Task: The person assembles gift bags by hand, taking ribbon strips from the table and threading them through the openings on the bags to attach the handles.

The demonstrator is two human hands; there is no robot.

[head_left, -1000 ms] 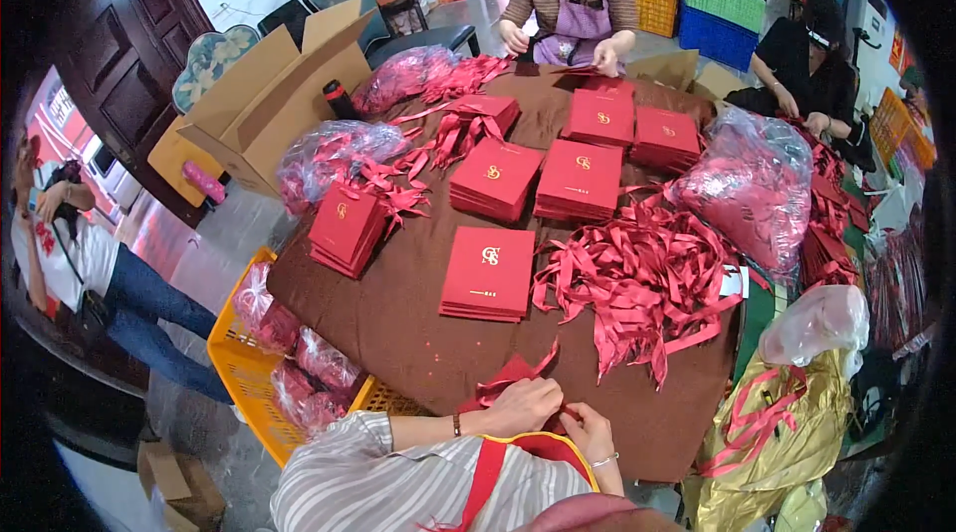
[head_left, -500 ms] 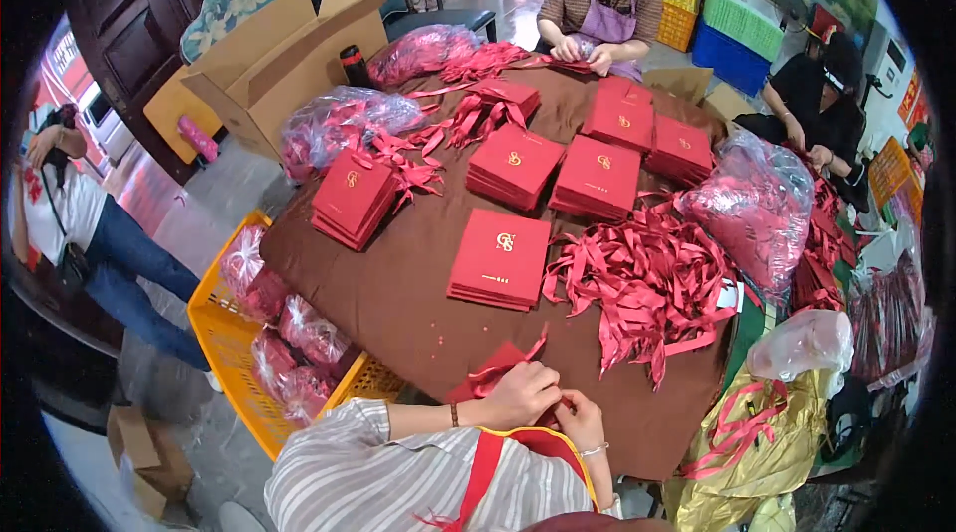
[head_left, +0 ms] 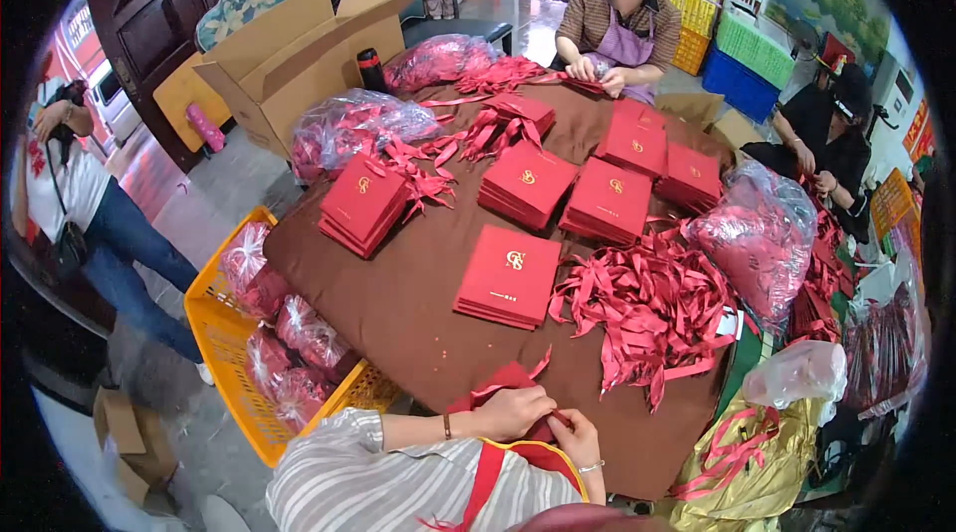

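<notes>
As before, both hands (head_left: 512, 414) stay nearly closed, pinching the red piece (head_left: 506, 379).

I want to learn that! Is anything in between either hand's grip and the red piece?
Nothing visible blocks them: the left grip is on the red piece, and the right grip touches it too. The ribbon pile lies apart, ahead and to the right.

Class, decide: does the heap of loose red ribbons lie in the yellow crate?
No, the ribbon heap lies on the brown tablecloth.
</notes>
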